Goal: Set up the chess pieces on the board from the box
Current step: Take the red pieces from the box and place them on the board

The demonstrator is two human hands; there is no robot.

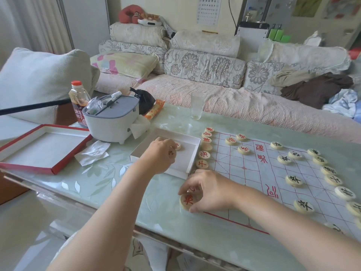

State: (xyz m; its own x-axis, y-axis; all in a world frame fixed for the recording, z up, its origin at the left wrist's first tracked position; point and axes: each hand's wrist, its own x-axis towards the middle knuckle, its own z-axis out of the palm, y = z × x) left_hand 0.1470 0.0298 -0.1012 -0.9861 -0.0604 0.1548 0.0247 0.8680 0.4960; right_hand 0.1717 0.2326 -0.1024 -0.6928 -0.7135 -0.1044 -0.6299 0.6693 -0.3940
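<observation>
A paper Chinese chess board with red lines lies on the table's right half. Round cream pieces with red characters line its left edge; pieces with black characters stand on its right side. My right hand grips a red-lettered piece at the board's near left corner, touching the table. My left hand reaches into the white box beside the board, fingers closed on a red-marked piece. One more piece lies in the box beside it.
A red-edged box lid lies at the table's left. A white and grey container, a sauce bottle, crumpled tissue, a black bag and an empty glass stand behind. A sofa runs along the far side.
</observation>
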